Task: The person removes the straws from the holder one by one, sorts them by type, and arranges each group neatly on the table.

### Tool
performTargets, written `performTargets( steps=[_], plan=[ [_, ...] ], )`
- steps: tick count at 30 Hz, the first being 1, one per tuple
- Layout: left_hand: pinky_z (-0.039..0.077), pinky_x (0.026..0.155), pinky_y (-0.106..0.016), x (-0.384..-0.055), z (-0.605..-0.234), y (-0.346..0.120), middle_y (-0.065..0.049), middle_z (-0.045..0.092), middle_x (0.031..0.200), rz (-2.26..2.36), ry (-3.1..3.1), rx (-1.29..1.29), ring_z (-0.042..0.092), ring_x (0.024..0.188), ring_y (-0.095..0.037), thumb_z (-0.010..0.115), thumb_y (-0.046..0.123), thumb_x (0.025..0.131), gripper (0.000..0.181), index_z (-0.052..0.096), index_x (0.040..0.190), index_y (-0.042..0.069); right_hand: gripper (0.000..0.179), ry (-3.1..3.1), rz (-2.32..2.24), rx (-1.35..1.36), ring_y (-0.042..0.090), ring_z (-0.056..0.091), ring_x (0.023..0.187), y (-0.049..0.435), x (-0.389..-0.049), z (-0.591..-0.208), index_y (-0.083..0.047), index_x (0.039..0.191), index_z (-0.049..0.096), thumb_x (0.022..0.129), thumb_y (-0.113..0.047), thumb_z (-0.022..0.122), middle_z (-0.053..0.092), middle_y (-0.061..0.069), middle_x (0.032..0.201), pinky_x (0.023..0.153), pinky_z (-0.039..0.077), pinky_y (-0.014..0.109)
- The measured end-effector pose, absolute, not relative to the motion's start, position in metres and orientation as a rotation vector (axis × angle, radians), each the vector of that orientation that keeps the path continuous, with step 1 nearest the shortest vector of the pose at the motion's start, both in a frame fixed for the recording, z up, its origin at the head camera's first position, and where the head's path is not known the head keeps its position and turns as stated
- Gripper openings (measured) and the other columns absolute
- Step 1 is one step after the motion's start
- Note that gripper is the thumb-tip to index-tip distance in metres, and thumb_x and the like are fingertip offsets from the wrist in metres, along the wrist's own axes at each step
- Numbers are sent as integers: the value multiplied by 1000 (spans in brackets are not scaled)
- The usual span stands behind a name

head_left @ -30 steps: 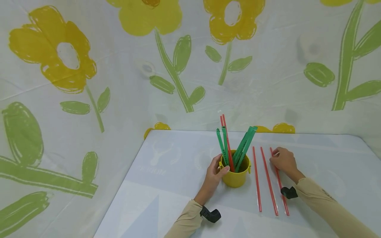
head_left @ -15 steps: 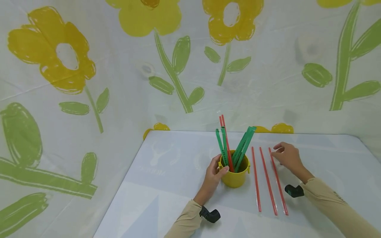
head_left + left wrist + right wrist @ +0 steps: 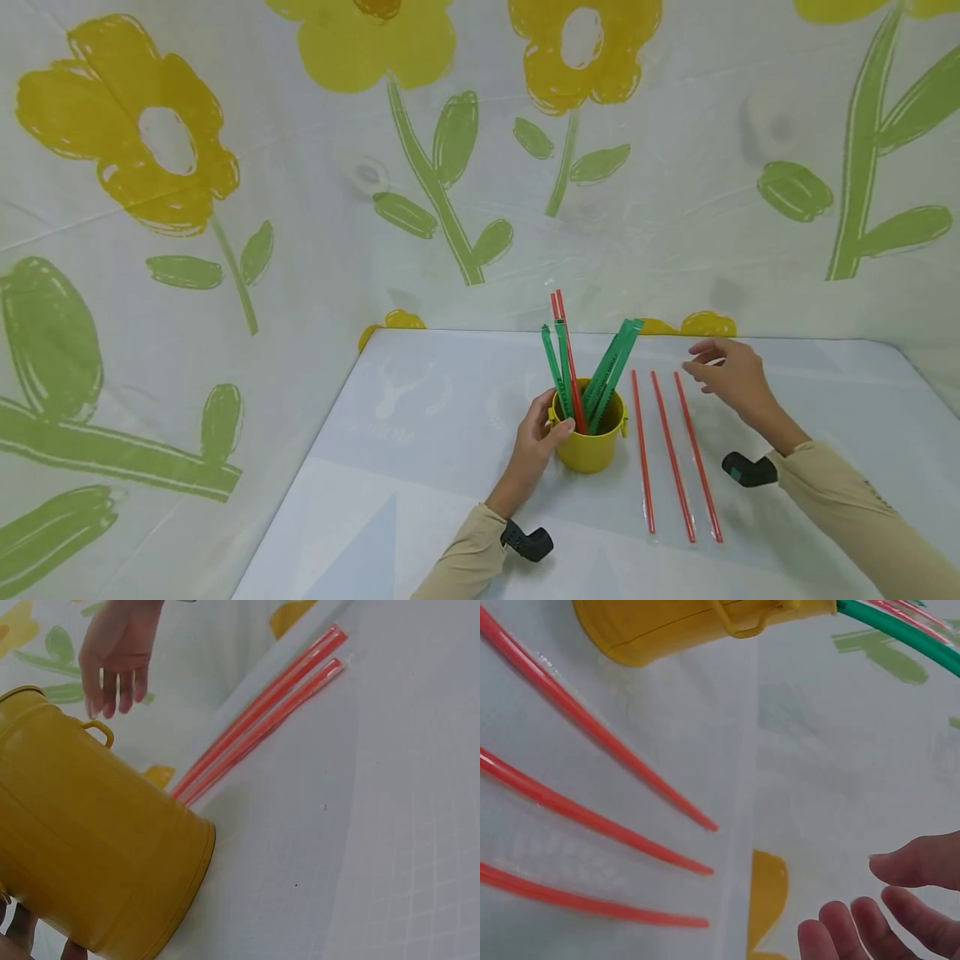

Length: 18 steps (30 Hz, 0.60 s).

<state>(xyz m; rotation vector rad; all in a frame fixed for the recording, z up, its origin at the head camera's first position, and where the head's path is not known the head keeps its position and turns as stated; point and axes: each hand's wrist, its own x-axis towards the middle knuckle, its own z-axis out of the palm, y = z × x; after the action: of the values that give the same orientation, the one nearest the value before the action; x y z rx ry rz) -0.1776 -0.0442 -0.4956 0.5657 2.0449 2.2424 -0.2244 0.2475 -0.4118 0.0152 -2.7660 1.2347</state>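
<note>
My left hand grips a small yellow metal bucket from its left side, thumb over the front rim and fingers around the wall. Green-wrapped straws and a couple of red straws in clear wrappers stand in the bucket, leaning both ways. To its right, three red straws lie side by side on the table: a left one, a middle one and a right one. Raised just past the right straw's far end is my right hand, fingers loosely bent and holding nothing, as the right wrist view confirms.
The pale printed table reaches back to a white cloth with yellow flowers and green leaves, which also hangs on the left side. Black wrist cameras sit at the left cuff and the right cuff.
My right hand has lifted off the right straw's upper end and moved up and slightly right, its fingers loosening. The left hand and the bucket have stayed in place.
</note>
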Motion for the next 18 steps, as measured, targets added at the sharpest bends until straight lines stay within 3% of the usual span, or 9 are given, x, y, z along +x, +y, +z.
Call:
performTargets(
  steps=[11, 18],
  plan=[
    [35, 105, -37, -169, -477, -46, 1, 41, 143, 2227, 2020, 565, 38, 130, -18, 53, 20, 96, 51, 35, 143, 13, 42, -2693, 1288, 31, 37, 60, 89, 240, -219, -389, 7, 116, 54, 94, -29, 57, 55, 22, 107, 60, 51, 17],
    [34, 105, -39, -169, -479, -46, 1, 42, 142, 2243, 2014, 560, 39, 129, -19, 53, 20, 96, 50, 36, 143, 13, 38, -2616, 1321, 109, 19, 62, 78, 235, -216, -376, 6, 114, 55, 93, -25, 60, 58, 20, 105, 59, 52, 18]
  ],
)
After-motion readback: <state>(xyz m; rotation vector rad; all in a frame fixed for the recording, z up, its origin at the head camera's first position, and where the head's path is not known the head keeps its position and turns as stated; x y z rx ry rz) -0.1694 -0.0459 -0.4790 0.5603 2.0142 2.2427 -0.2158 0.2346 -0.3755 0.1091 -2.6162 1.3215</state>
